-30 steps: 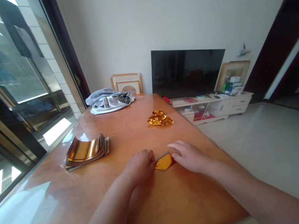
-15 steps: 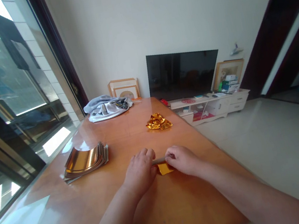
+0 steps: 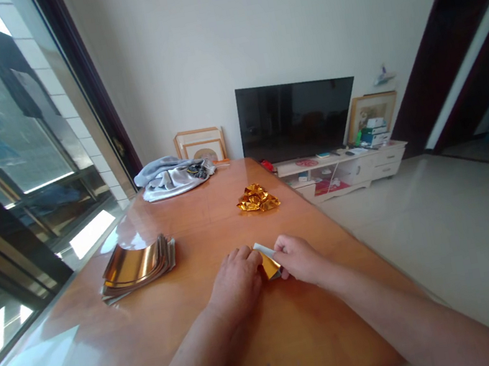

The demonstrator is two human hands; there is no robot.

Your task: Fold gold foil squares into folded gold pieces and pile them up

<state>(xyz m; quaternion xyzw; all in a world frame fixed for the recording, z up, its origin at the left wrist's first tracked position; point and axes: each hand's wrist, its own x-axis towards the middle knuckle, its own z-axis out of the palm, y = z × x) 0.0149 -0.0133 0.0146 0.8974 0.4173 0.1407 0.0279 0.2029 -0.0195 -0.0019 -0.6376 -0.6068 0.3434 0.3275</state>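
Observation:
A small folded piece of gold foil paper [image 3: 269,263] with a white underside lies on the orange wooden table [image 3: 236,348], in front of me. My left hand [image 3: 236,280] presses on its left side with bent fingers. My right hand [image 3: 299,257] pinches its right edge, lifting a flap. A stack of curled gold sheets [image 3: 138,266] sits to the left. Farther back lies a crumpled gold foil shape [image 3: 257,198].
A grey cloth bundle [image 3: 172,176] rests at the table's far end. Glass sliding doors run along the left. A television [image 3: 297,118] on a low white cabinet [image 3: 346,168] stands against the far wall, with picture frames beside it. Tiled floor lies to the right.
Both hands have closed in on the gold paper. The flap that lay flat between them now stands raised, white side showing. The camera tilted slightly down.

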